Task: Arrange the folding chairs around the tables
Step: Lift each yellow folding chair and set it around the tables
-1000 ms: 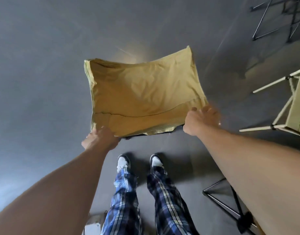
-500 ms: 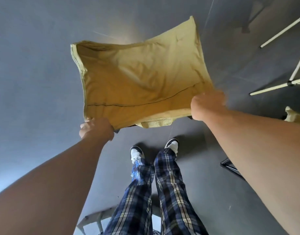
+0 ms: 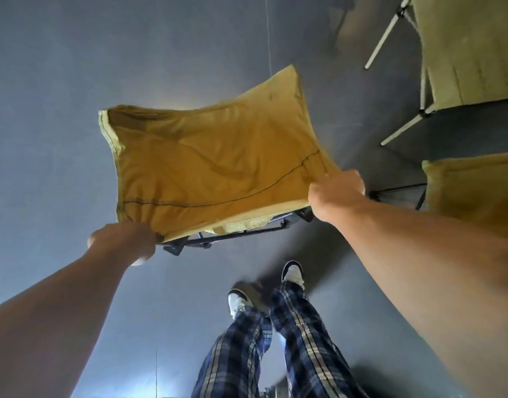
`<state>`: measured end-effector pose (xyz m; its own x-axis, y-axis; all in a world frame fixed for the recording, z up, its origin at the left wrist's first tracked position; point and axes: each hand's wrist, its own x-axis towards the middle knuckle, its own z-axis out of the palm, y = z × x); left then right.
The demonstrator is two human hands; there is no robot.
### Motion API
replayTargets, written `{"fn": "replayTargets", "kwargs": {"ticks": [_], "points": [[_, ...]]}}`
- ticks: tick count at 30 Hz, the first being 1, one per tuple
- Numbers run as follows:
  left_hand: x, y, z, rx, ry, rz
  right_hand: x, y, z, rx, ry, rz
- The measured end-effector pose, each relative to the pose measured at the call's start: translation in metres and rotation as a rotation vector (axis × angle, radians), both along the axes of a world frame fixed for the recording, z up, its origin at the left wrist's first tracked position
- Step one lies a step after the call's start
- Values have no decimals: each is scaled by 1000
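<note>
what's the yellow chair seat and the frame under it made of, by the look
The seat looks like woven cloth, matte mustard yellow: it sags, creases and shows a dark stitched seam. The frame beneath looks like thin metal tubing with a black finish, probably painted; its joints could be plastic, too small to tell.

you've got the yellow folding chair held over the grey floor, left hand and right hand each gripping a near corner, two more chairs off right.
</note>
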<state>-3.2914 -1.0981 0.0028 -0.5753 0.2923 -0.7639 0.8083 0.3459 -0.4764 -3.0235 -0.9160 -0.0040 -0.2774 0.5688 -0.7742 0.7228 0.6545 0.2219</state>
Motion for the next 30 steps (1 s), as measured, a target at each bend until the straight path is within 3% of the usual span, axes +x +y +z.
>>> {"fn": "replayTargets", "kwargs": {"ticks": [8,14,22,30], "points": [[14,156,49,136,-69,-385,44,69,41,79,6,-349],[-7,262,53,213,-131,-648,36,106,62,70,-119,-628],[-44,396,71,75,-115,-863,-8,132,81,42,-197,-931],[-39,510,65,8,-99,-1101,-27,193,78,-111,-217,-1063]]}}
